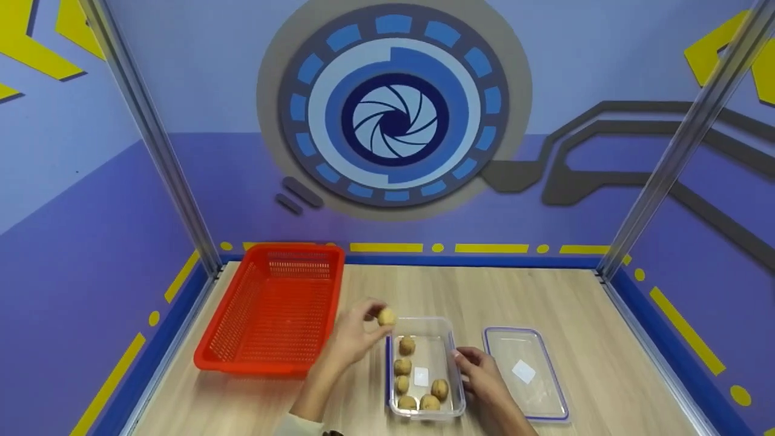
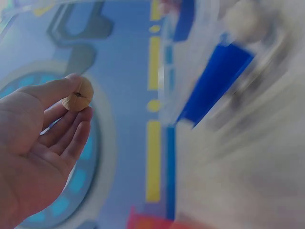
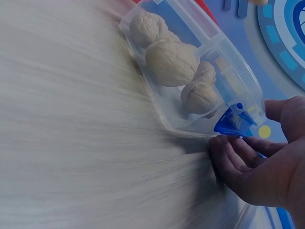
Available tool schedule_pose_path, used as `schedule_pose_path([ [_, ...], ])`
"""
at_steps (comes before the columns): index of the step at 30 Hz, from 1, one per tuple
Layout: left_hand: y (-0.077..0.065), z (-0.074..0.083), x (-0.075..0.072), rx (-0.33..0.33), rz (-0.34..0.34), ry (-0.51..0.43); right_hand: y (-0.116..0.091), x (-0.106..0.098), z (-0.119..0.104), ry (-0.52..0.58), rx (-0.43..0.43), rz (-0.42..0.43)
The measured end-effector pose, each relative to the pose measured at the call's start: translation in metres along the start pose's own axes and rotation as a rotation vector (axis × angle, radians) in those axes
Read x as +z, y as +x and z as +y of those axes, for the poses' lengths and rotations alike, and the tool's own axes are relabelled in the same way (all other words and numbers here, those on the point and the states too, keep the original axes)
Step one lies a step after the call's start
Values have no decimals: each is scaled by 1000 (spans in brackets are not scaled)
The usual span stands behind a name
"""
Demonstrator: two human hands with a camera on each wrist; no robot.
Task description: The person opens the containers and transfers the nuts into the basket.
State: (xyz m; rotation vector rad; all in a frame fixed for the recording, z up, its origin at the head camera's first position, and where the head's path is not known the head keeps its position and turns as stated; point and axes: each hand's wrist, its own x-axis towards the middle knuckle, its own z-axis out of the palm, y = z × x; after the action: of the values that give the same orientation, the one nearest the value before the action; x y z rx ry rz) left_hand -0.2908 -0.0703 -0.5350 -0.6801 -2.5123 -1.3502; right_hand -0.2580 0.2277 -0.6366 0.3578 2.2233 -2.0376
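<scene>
My left hand (image 1: 354,333) pinches a walnut (image 1: 386,317) between thumb and fingertips, above the far left corner of a clear plastic container (image 1: 451,339). In the left wrist view the walnut (image 2: 80,94) sits at the tips of the left hand (image 2: 47,124). Several walnuts (image 1: 406,346) lie inside the container, along its left side and near end. At the container's right side, my right hand (image 1: 484,375) holds the wall with the thumb at the rim. The right wrist view shows that hand's fingers (image 3: 228,160) below a blue clip (image 3: 233,121) on the container.
A red plastic basket (image 1: 209,357) stands on the left of the wooden table (image 1: 581,315). To the right of the container lies a clear lid (image 1: 527,345) with a blue-purple edge and a white label. Patterned walls (image 1: 393,230) and metal posts (image 1: 654,157) enclose the back and sides.
</scene>
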Motion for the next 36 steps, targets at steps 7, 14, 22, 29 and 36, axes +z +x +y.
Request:
schedule_pose_path([
  [7,-11,-13,-50,-50,170,36,1,-2,2,-16,-3,-10],
  [14,-25,-41,-72,-170,231,70,-5,-3,4,-6,-5,-1],
  [22,-37,-72,-85,-283,260,108,-5,0,0,17,-48,-23],
  [29,-41,-85,-85,-340,206,124,-3,0,-1,26,-41,-20],
  [36,-48,-95,-81,-428,162,148,-2,0,3,54,-30,-34],
])
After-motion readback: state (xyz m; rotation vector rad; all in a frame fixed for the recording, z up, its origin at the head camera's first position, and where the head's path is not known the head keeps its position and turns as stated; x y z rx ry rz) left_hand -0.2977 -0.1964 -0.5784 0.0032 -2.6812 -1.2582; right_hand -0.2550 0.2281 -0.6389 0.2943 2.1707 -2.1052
